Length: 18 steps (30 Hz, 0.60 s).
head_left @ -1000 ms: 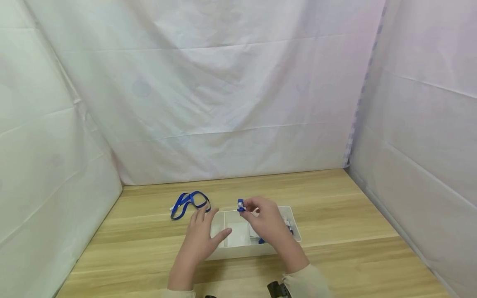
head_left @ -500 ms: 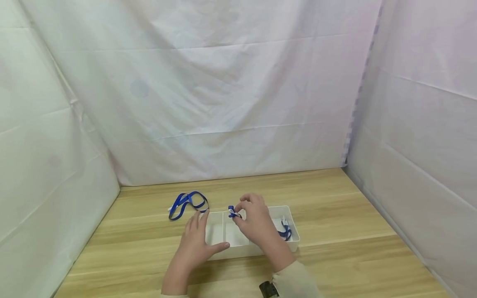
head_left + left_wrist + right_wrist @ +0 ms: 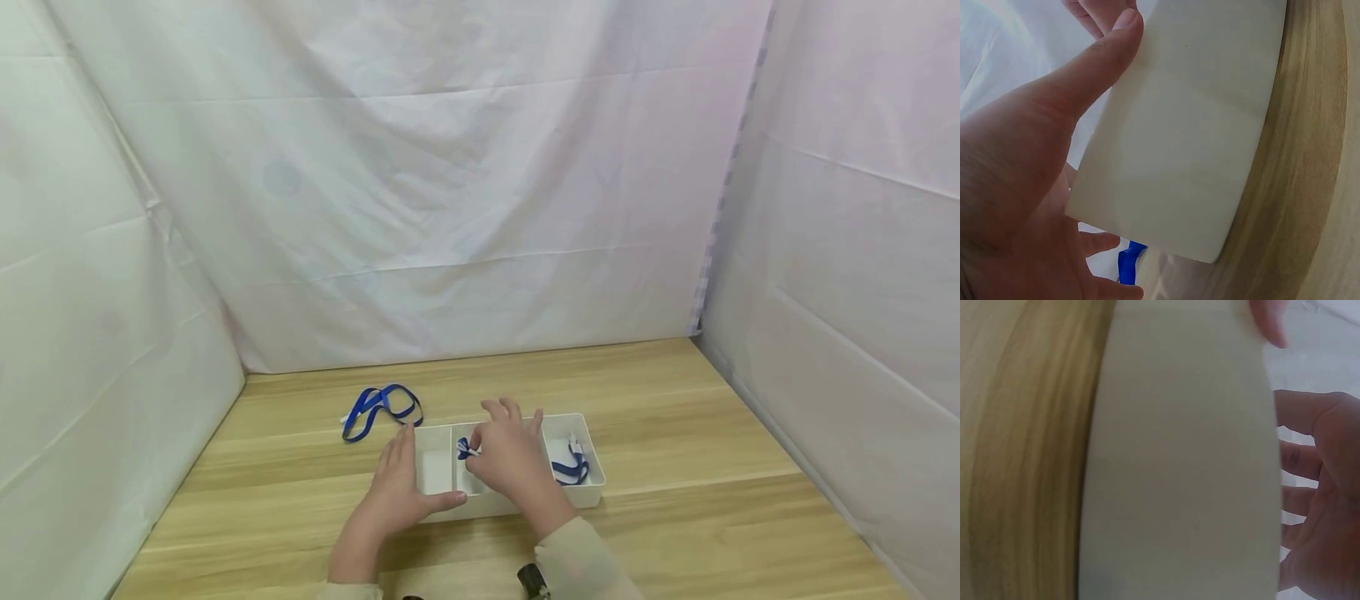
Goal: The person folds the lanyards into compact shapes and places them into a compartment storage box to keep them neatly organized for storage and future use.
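Observation:
Between thumb and index finger, my right hand (image 3: 510,454) pinches a small bundled blue-and-white lanyard (image 3: 463,448) inside the middle compartment of a white divided box (image 3: 480,506). In the right wrist view the lanyard is hidden behind the box's front wall (image 3: 1179,450). My left hand (image 3: 397,483) spans the box's left end, its thumb along the front rim and its straight fingers by the far left corner. A second blue lanyard (image 3: 572,472) with a white clip lies in the right compartment. Behind the left hand, a loose blue lanyard (image 3: 367,414) lies looped on the table.
The wood-grain table (image 3: 675,433) extends on both sides of the box. White cloth (image 3: 420,183) hangs along the back and both sides. The left compartment (image 3: 432,471) shows a bare floor.
My right hand has moved left and down, bringing the bundled lanyard from above the box into the middle compartment. The left hand has settled its thumb onto the front rim.

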Each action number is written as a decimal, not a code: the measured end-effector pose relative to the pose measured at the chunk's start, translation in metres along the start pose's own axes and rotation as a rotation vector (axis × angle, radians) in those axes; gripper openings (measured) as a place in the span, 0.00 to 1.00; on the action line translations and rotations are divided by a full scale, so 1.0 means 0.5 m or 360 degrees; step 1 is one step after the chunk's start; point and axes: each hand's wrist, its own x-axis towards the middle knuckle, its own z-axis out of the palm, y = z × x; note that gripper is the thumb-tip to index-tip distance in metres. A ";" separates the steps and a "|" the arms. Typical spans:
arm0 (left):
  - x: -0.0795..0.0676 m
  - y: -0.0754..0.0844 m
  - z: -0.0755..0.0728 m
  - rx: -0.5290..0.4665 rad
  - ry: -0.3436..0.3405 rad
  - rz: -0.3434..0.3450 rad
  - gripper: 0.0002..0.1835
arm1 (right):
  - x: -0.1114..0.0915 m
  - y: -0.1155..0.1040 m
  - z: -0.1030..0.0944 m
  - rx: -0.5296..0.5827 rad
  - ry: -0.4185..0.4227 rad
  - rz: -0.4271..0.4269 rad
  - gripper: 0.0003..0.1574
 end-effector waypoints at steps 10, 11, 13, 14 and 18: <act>0.007 -0.005 0.010 -0.0091 -0.0035 -0.0036 0.80 | 0.011 0.012 0.028 -0.0071 -0.0100 0.0005 0.17; 0.007 -0.005 0.010 -0.0092 -0.0041 -0.0035 0.80 | 0.013 0.012 0.029 -0.0093 -0.0110 0.0004 0.17; 0.008 -0.005 0.007 -0.0093 -0.0051 -0.0038 0.80 | 0.016 0.010 0.032 -0.0132 -0.0139 0.0006 0.18; 0.008 -0.004 0.006 -0.0092 -0.0057 -0.0043 0.80 | 0.018 0.009 0.033 -0.0150 -0.0153 0.0007 0.19; 0.012 -0.007 0.004 -0.0083 -0.0076 -0.0068 0.80 | 0.027 0.006 0.041 -0.0245 -0.0184 0.0012 0.23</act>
